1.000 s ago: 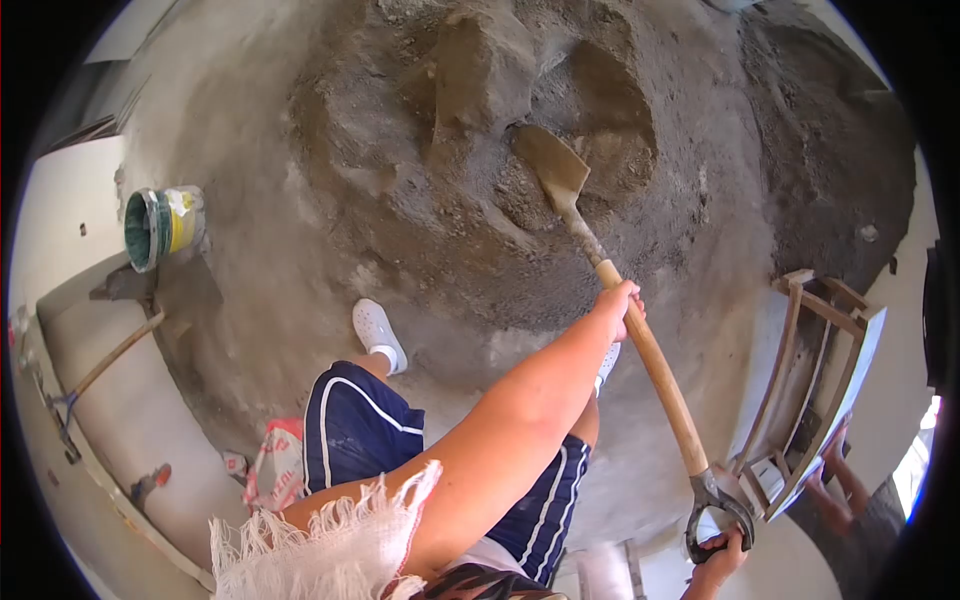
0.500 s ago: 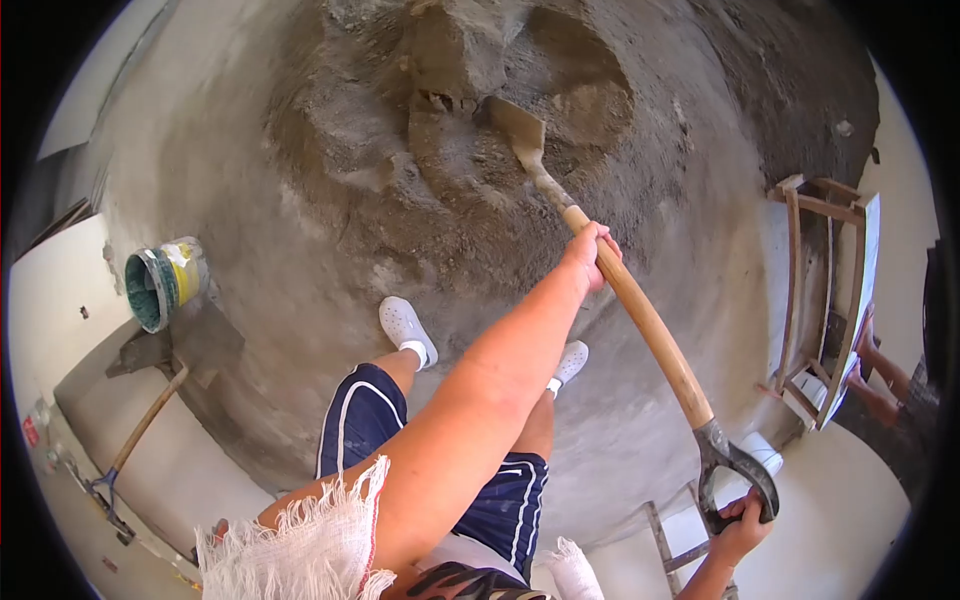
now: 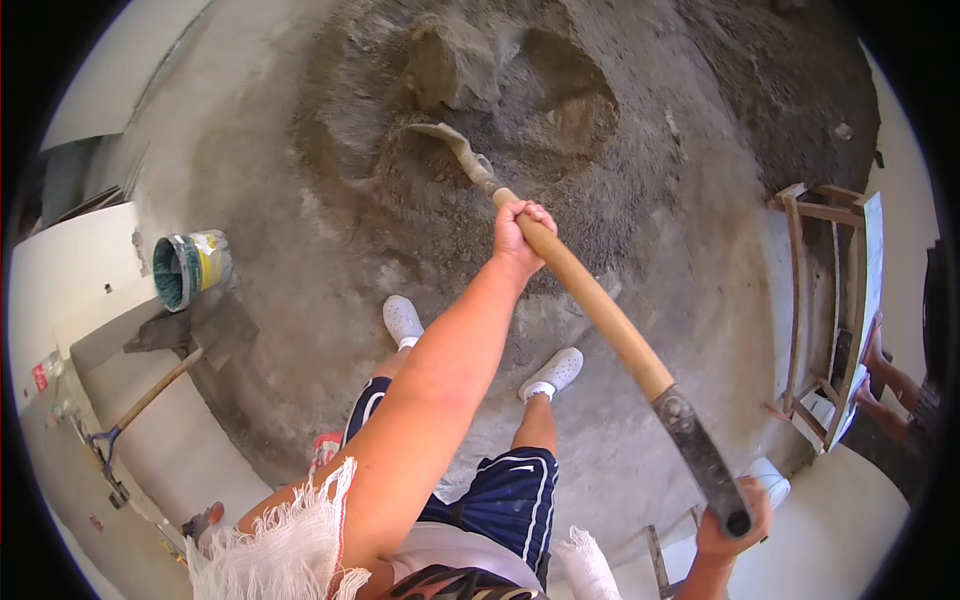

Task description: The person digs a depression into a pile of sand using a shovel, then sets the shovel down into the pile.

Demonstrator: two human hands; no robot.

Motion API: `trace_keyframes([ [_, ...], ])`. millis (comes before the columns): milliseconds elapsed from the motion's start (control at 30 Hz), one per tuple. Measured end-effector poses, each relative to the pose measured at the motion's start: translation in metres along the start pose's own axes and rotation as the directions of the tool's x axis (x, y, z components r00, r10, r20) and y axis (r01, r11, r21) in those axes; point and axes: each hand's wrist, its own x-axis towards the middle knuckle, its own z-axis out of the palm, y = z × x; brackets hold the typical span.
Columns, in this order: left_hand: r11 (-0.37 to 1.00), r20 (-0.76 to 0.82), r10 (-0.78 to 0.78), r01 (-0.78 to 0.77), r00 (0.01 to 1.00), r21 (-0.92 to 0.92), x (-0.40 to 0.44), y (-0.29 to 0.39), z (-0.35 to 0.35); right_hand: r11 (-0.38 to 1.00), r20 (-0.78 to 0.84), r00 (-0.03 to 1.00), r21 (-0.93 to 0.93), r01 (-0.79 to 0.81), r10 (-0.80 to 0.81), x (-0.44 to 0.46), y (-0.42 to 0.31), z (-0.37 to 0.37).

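A shovel [image 3: 608, 310] with a wooden shaft runs diagonally across the head view. My left hand [image 3: 522, 234] is wrapped round the lower shaft, close above the metal socket. At the other end, my right hand [image 3: 738, 524] grips the dark D-shaped handle, seen nearly edge-on. The blade [image 3: 440, 131] is turned on its side, so its edge faces me, and it touches or hangs just over the heap of grey sand-like mix [image 3: 350, 110]. Whether any material lies on the blade cannot be made out.
Left stands a bucket [image 3: 190, 268], with a second shovel [image 3: 158, 390] below it. A wooden trestle [image 3: 848, 300] stands right, with another person's legs [image 3: 885, 385] beside it. A darker heap [image 3: 780, 90] lies at the upper right. My shoes [image 3: 553, 374] are on the floor before the heap.
The shovel has rolled about its shaft, and its blade has shifted left within the heap. My left hand moved left and slightly up with it. My right foot has stepped out from behind the arm.
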Motion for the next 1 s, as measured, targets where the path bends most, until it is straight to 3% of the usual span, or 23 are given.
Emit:
trace_keyframes([
  [133, 0.999, -0.049, 0.040, -0.038, 0.998, 0.039, -0.040, 0.009, -0.008, 0.941, 0.205, 0.919, 0.121, 0.317, -0.336, -0.023, 0.006, -0.004],
  [167, 0.981, -0.088, 0.072, -0.054, 0.993, 0.188, -0.051, 0.008, -0.014, 0.915, 0.238, 0.886, 0.173, 0.365, -0.398, -0.037, 0.014, -0.003],
  [200, 0.941, -0.125, 0.111, -0.064, 0.986, 0.332, -0.063, 0.006, -0.021, 0.908, 0.321, 0.851, 0.193, 0.370, -0.415, -0.053, 0.018, -0.003],
  [233, 0.940, -0.126, 0.120, -0.072, 0.985, 0.334, -0.075, 0.004, -0.029, 0.903, 0.402, 0.809, 0.213, 0.374, -0.429, -0.072, 0.019, -0.003],
  [300, 0.866, -0.328, 0.155, 0.031, 0.932, 0.499, -0.095, -0.002, -0.043, 0.919, 0.514, 0.766, 0.281, 0.275, -0.387, -0.104, 0.023, 0.000],
  [367, 0.797, -0.367, 0.164, 0.097, 0.916, 0.597, -0.115, -0.012, -0.065, 0.927, 0.773, 0.529, 0.205, 0.314, -0.350, -0.186, 0.078, 0.000],
  [467, 0.816, -0.430, 0.121, 0.157, 0.894, 0.556, -0.151, -0.044, -0.087, 0.929, 0.790, 0.494, 0.261, 0.264, -0.363, -0.262, 0.101, -0.010],
  [633, 0.838, -0.444, -0.073, 0.297, 0.893, 0.457, -0.200, -0.082, -0.081, 0.931, 0.786, 0.502, 0.276, 0.238, -0.361, -0.352, 0.124, -0.039],
  [733, 0.843, -0.322, -0.151, 0.292, 0.935, 0.451, -0.189, -0.067, -0.067, 0.934, 0.777, 0.524, 0.249, 0.254, -0.350, -0.348, 0.107, -0.030],
  [800, 0.740, -0.408, -0.122, 0.357, 0.905, 0.570, -0.178, -0.049, -0.036, 0.952, 0.750, 0.622, 0.036, 0.304, -0.227, -0.291, 0.058, -0.008],
  [833, 0.735, -0.405, -0.135, 0.366, 0.904, 0.571, -0.177, -0.041, -0.027, 0.965, 0.681, 0.711, -0.030, 0.262, -0.172, -0.232, -0.014, -0.003],
  [867, 0.645, -0.402, -0.125, 0.382, 0.907, 0.661, -0.174, -0.031, -0.015, 0.972, 0.599, 0.792, -0.087, 0.216, -0.122, -0.177, -0.081, 0.006],
  [900, 0.549, -0.402, -0.113, 0.394, 0.908, 0.737, -0.174, -0.021, -0.006, 0.949, 0.496, 0.864, -0.223, 0.221, -0.085, -0.168, -0.089, 0.033],
  [933, 0.550, -0.404, -0.158, 0.420, 0.901, 0.722, -0.170, -0.011, -0.001, 0.974, 0.379, 0.913, -0.099, 0.204, -0.152, -0.113, -0.143, 0.058],
  [967, 0.549, -0.402, -0.165, 0.422, 0.901, 0.721, -0.171, -0.004, 0.020, 0.973, 0.377, 0.914, -0.106, 0.204, -0.150, -0.096, -0.175, 0.064],
  [1000, 0.566, -0.395, -0.113, 0.386, 0.912, 0.729, -0.172, 0.004, 0.056, 0.974, 0.262, 0.947, -0.079, 0.214, -0.187, -0.080, -0.198, 0.072],
])
